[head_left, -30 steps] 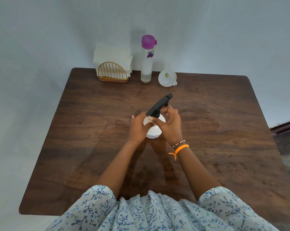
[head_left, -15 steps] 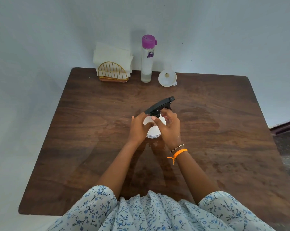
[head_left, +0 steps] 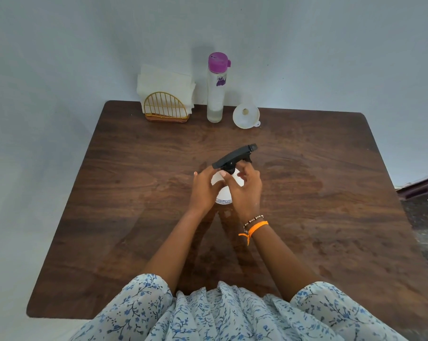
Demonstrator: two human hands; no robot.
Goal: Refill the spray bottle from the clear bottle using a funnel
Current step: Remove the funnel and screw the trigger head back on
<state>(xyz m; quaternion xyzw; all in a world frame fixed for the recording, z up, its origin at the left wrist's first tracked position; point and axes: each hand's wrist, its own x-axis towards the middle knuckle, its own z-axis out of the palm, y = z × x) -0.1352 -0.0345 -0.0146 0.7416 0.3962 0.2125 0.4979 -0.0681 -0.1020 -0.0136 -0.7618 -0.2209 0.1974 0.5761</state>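
Spray bottle (head_left: 224,190): white body, black trigger head (head_left: 235,156), upright at the middle of the wooden table (head_left: 331,193). Left hand (head_left: 204,190): fingers curled round the body. Right hand (head_left: 244,190): fingertips pinching the black collar under the head. Clear bottle (head_left: 215,94), purple cap: upright at the table's far edge. White funnel (head_left: 246,116): just right of it. Napkin holder (head_left: 166,109): left of it.

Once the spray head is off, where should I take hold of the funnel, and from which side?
Pinch the funnel by its wide rim, on the near edge, coming down from above. It appears to lie tilted with its open mouth up and toward you, and a small tab sticks out at its right. The clear bottle stands close on its left, so a reach from the right hand side looks less crowded.
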